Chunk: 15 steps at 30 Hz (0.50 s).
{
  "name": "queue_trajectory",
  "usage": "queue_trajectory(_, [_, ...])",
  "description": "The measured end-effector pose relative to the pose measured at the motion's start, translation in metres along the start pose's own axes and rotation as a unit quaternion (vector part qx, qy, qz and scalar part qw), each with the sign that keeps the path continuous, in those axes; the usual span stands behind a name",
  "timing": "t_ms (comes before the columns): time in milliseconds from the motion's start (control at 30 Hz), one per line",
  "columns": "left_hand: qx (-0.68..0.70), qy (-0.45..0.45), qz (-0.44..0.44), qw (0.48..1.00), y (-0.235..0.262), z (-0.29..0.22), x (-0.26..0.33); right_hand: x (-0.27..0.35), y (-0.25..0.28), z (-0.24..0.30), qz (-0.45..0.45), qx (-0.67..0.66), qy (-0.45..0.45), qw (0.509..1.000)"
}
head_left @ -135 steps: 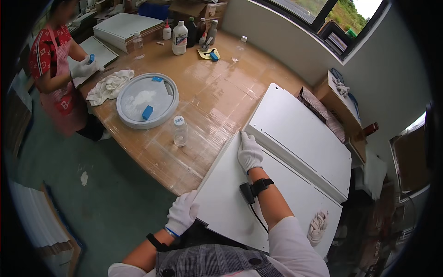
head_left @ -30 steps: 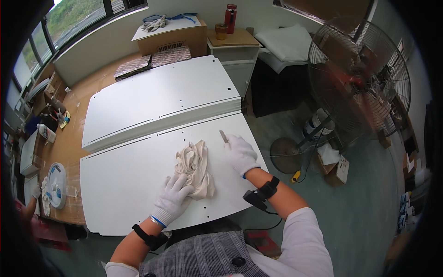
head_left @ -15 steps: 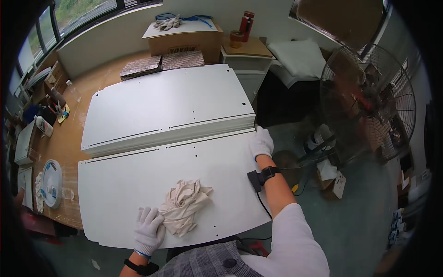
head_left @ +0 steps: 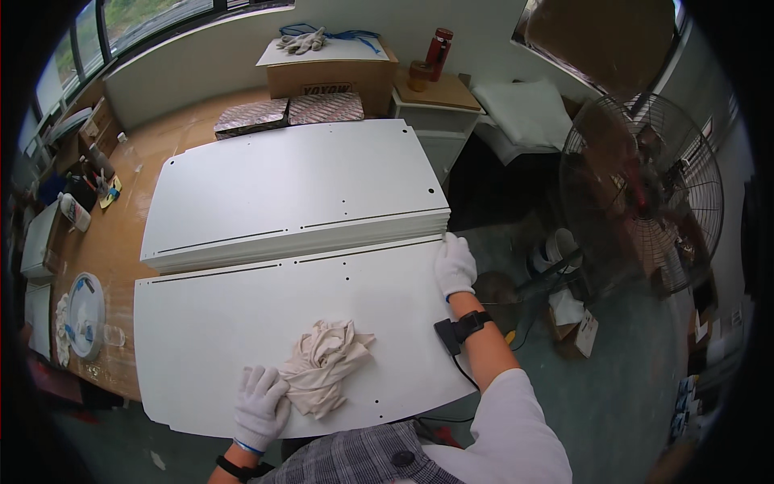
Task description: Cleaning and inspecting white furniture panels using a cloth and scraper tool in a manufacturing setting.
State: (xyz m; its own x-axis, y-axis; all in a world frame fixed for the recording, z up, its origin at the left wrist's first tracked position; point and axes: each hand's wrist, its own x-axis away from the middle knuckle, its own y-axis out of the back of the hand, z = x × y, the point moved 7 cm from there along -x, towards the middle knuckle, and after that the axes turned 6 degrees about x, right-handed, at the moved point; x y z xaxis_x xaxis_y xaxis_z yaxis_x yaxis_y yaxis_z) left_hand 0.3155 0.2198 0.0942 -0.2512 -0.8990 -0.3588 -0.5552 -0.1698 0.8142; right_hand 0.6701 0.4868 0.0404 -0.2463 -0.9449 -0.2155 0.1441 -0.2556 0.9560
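A white panel [head_left: 218,331] with a curved near edge, a groove and small holes lies flat in front of me. On it, right of my left hand, sits a crumpled cream cloth [head_left: 326,367]. My left hand [head_left: 262,407], in a white knit glove, rests flat on the panel near its front edge, fingers stretched out, fingertips close to the cloth. Also gloved, my right hand [head_left: 456,266] grips the panel's right edge near the far corner; its fingertips are partly hidden. Just beyond, a stack of similar white panels [head_left: 298,181] stands on the table.
The brown table [head_left: 173,121] carries a white round lid [head_left: 85,315], bottles and two patterned boxes [head_left: 326,107]. Behind stands a cardboard box [head_left: 326,81] with gloves on top. A large caged fan [head_left: 645,194] and a small carton [head_left: 574,332] stand at the right.
The view has shifted slightly, so the scene sits a little lower. Both hands keep their places on the panel, and the cloth stays put.
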Motion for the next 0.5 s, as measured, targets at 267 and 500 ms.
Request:
queue_trajectory(267, [0.011, 0.007, 0.021, 1.000, 0.001, -0.001, -0.004, -0.023, 0.000, -0.022, 0.033, 0.021, -0.086, 0.996])
queue_trajectory(500, [0.010, -0.001, 0.009, 1.000, 0.003, -0.002, -0.003, -0.023, 0.003, -0.004, 0.056, 0.025, -0.010, 0.998])
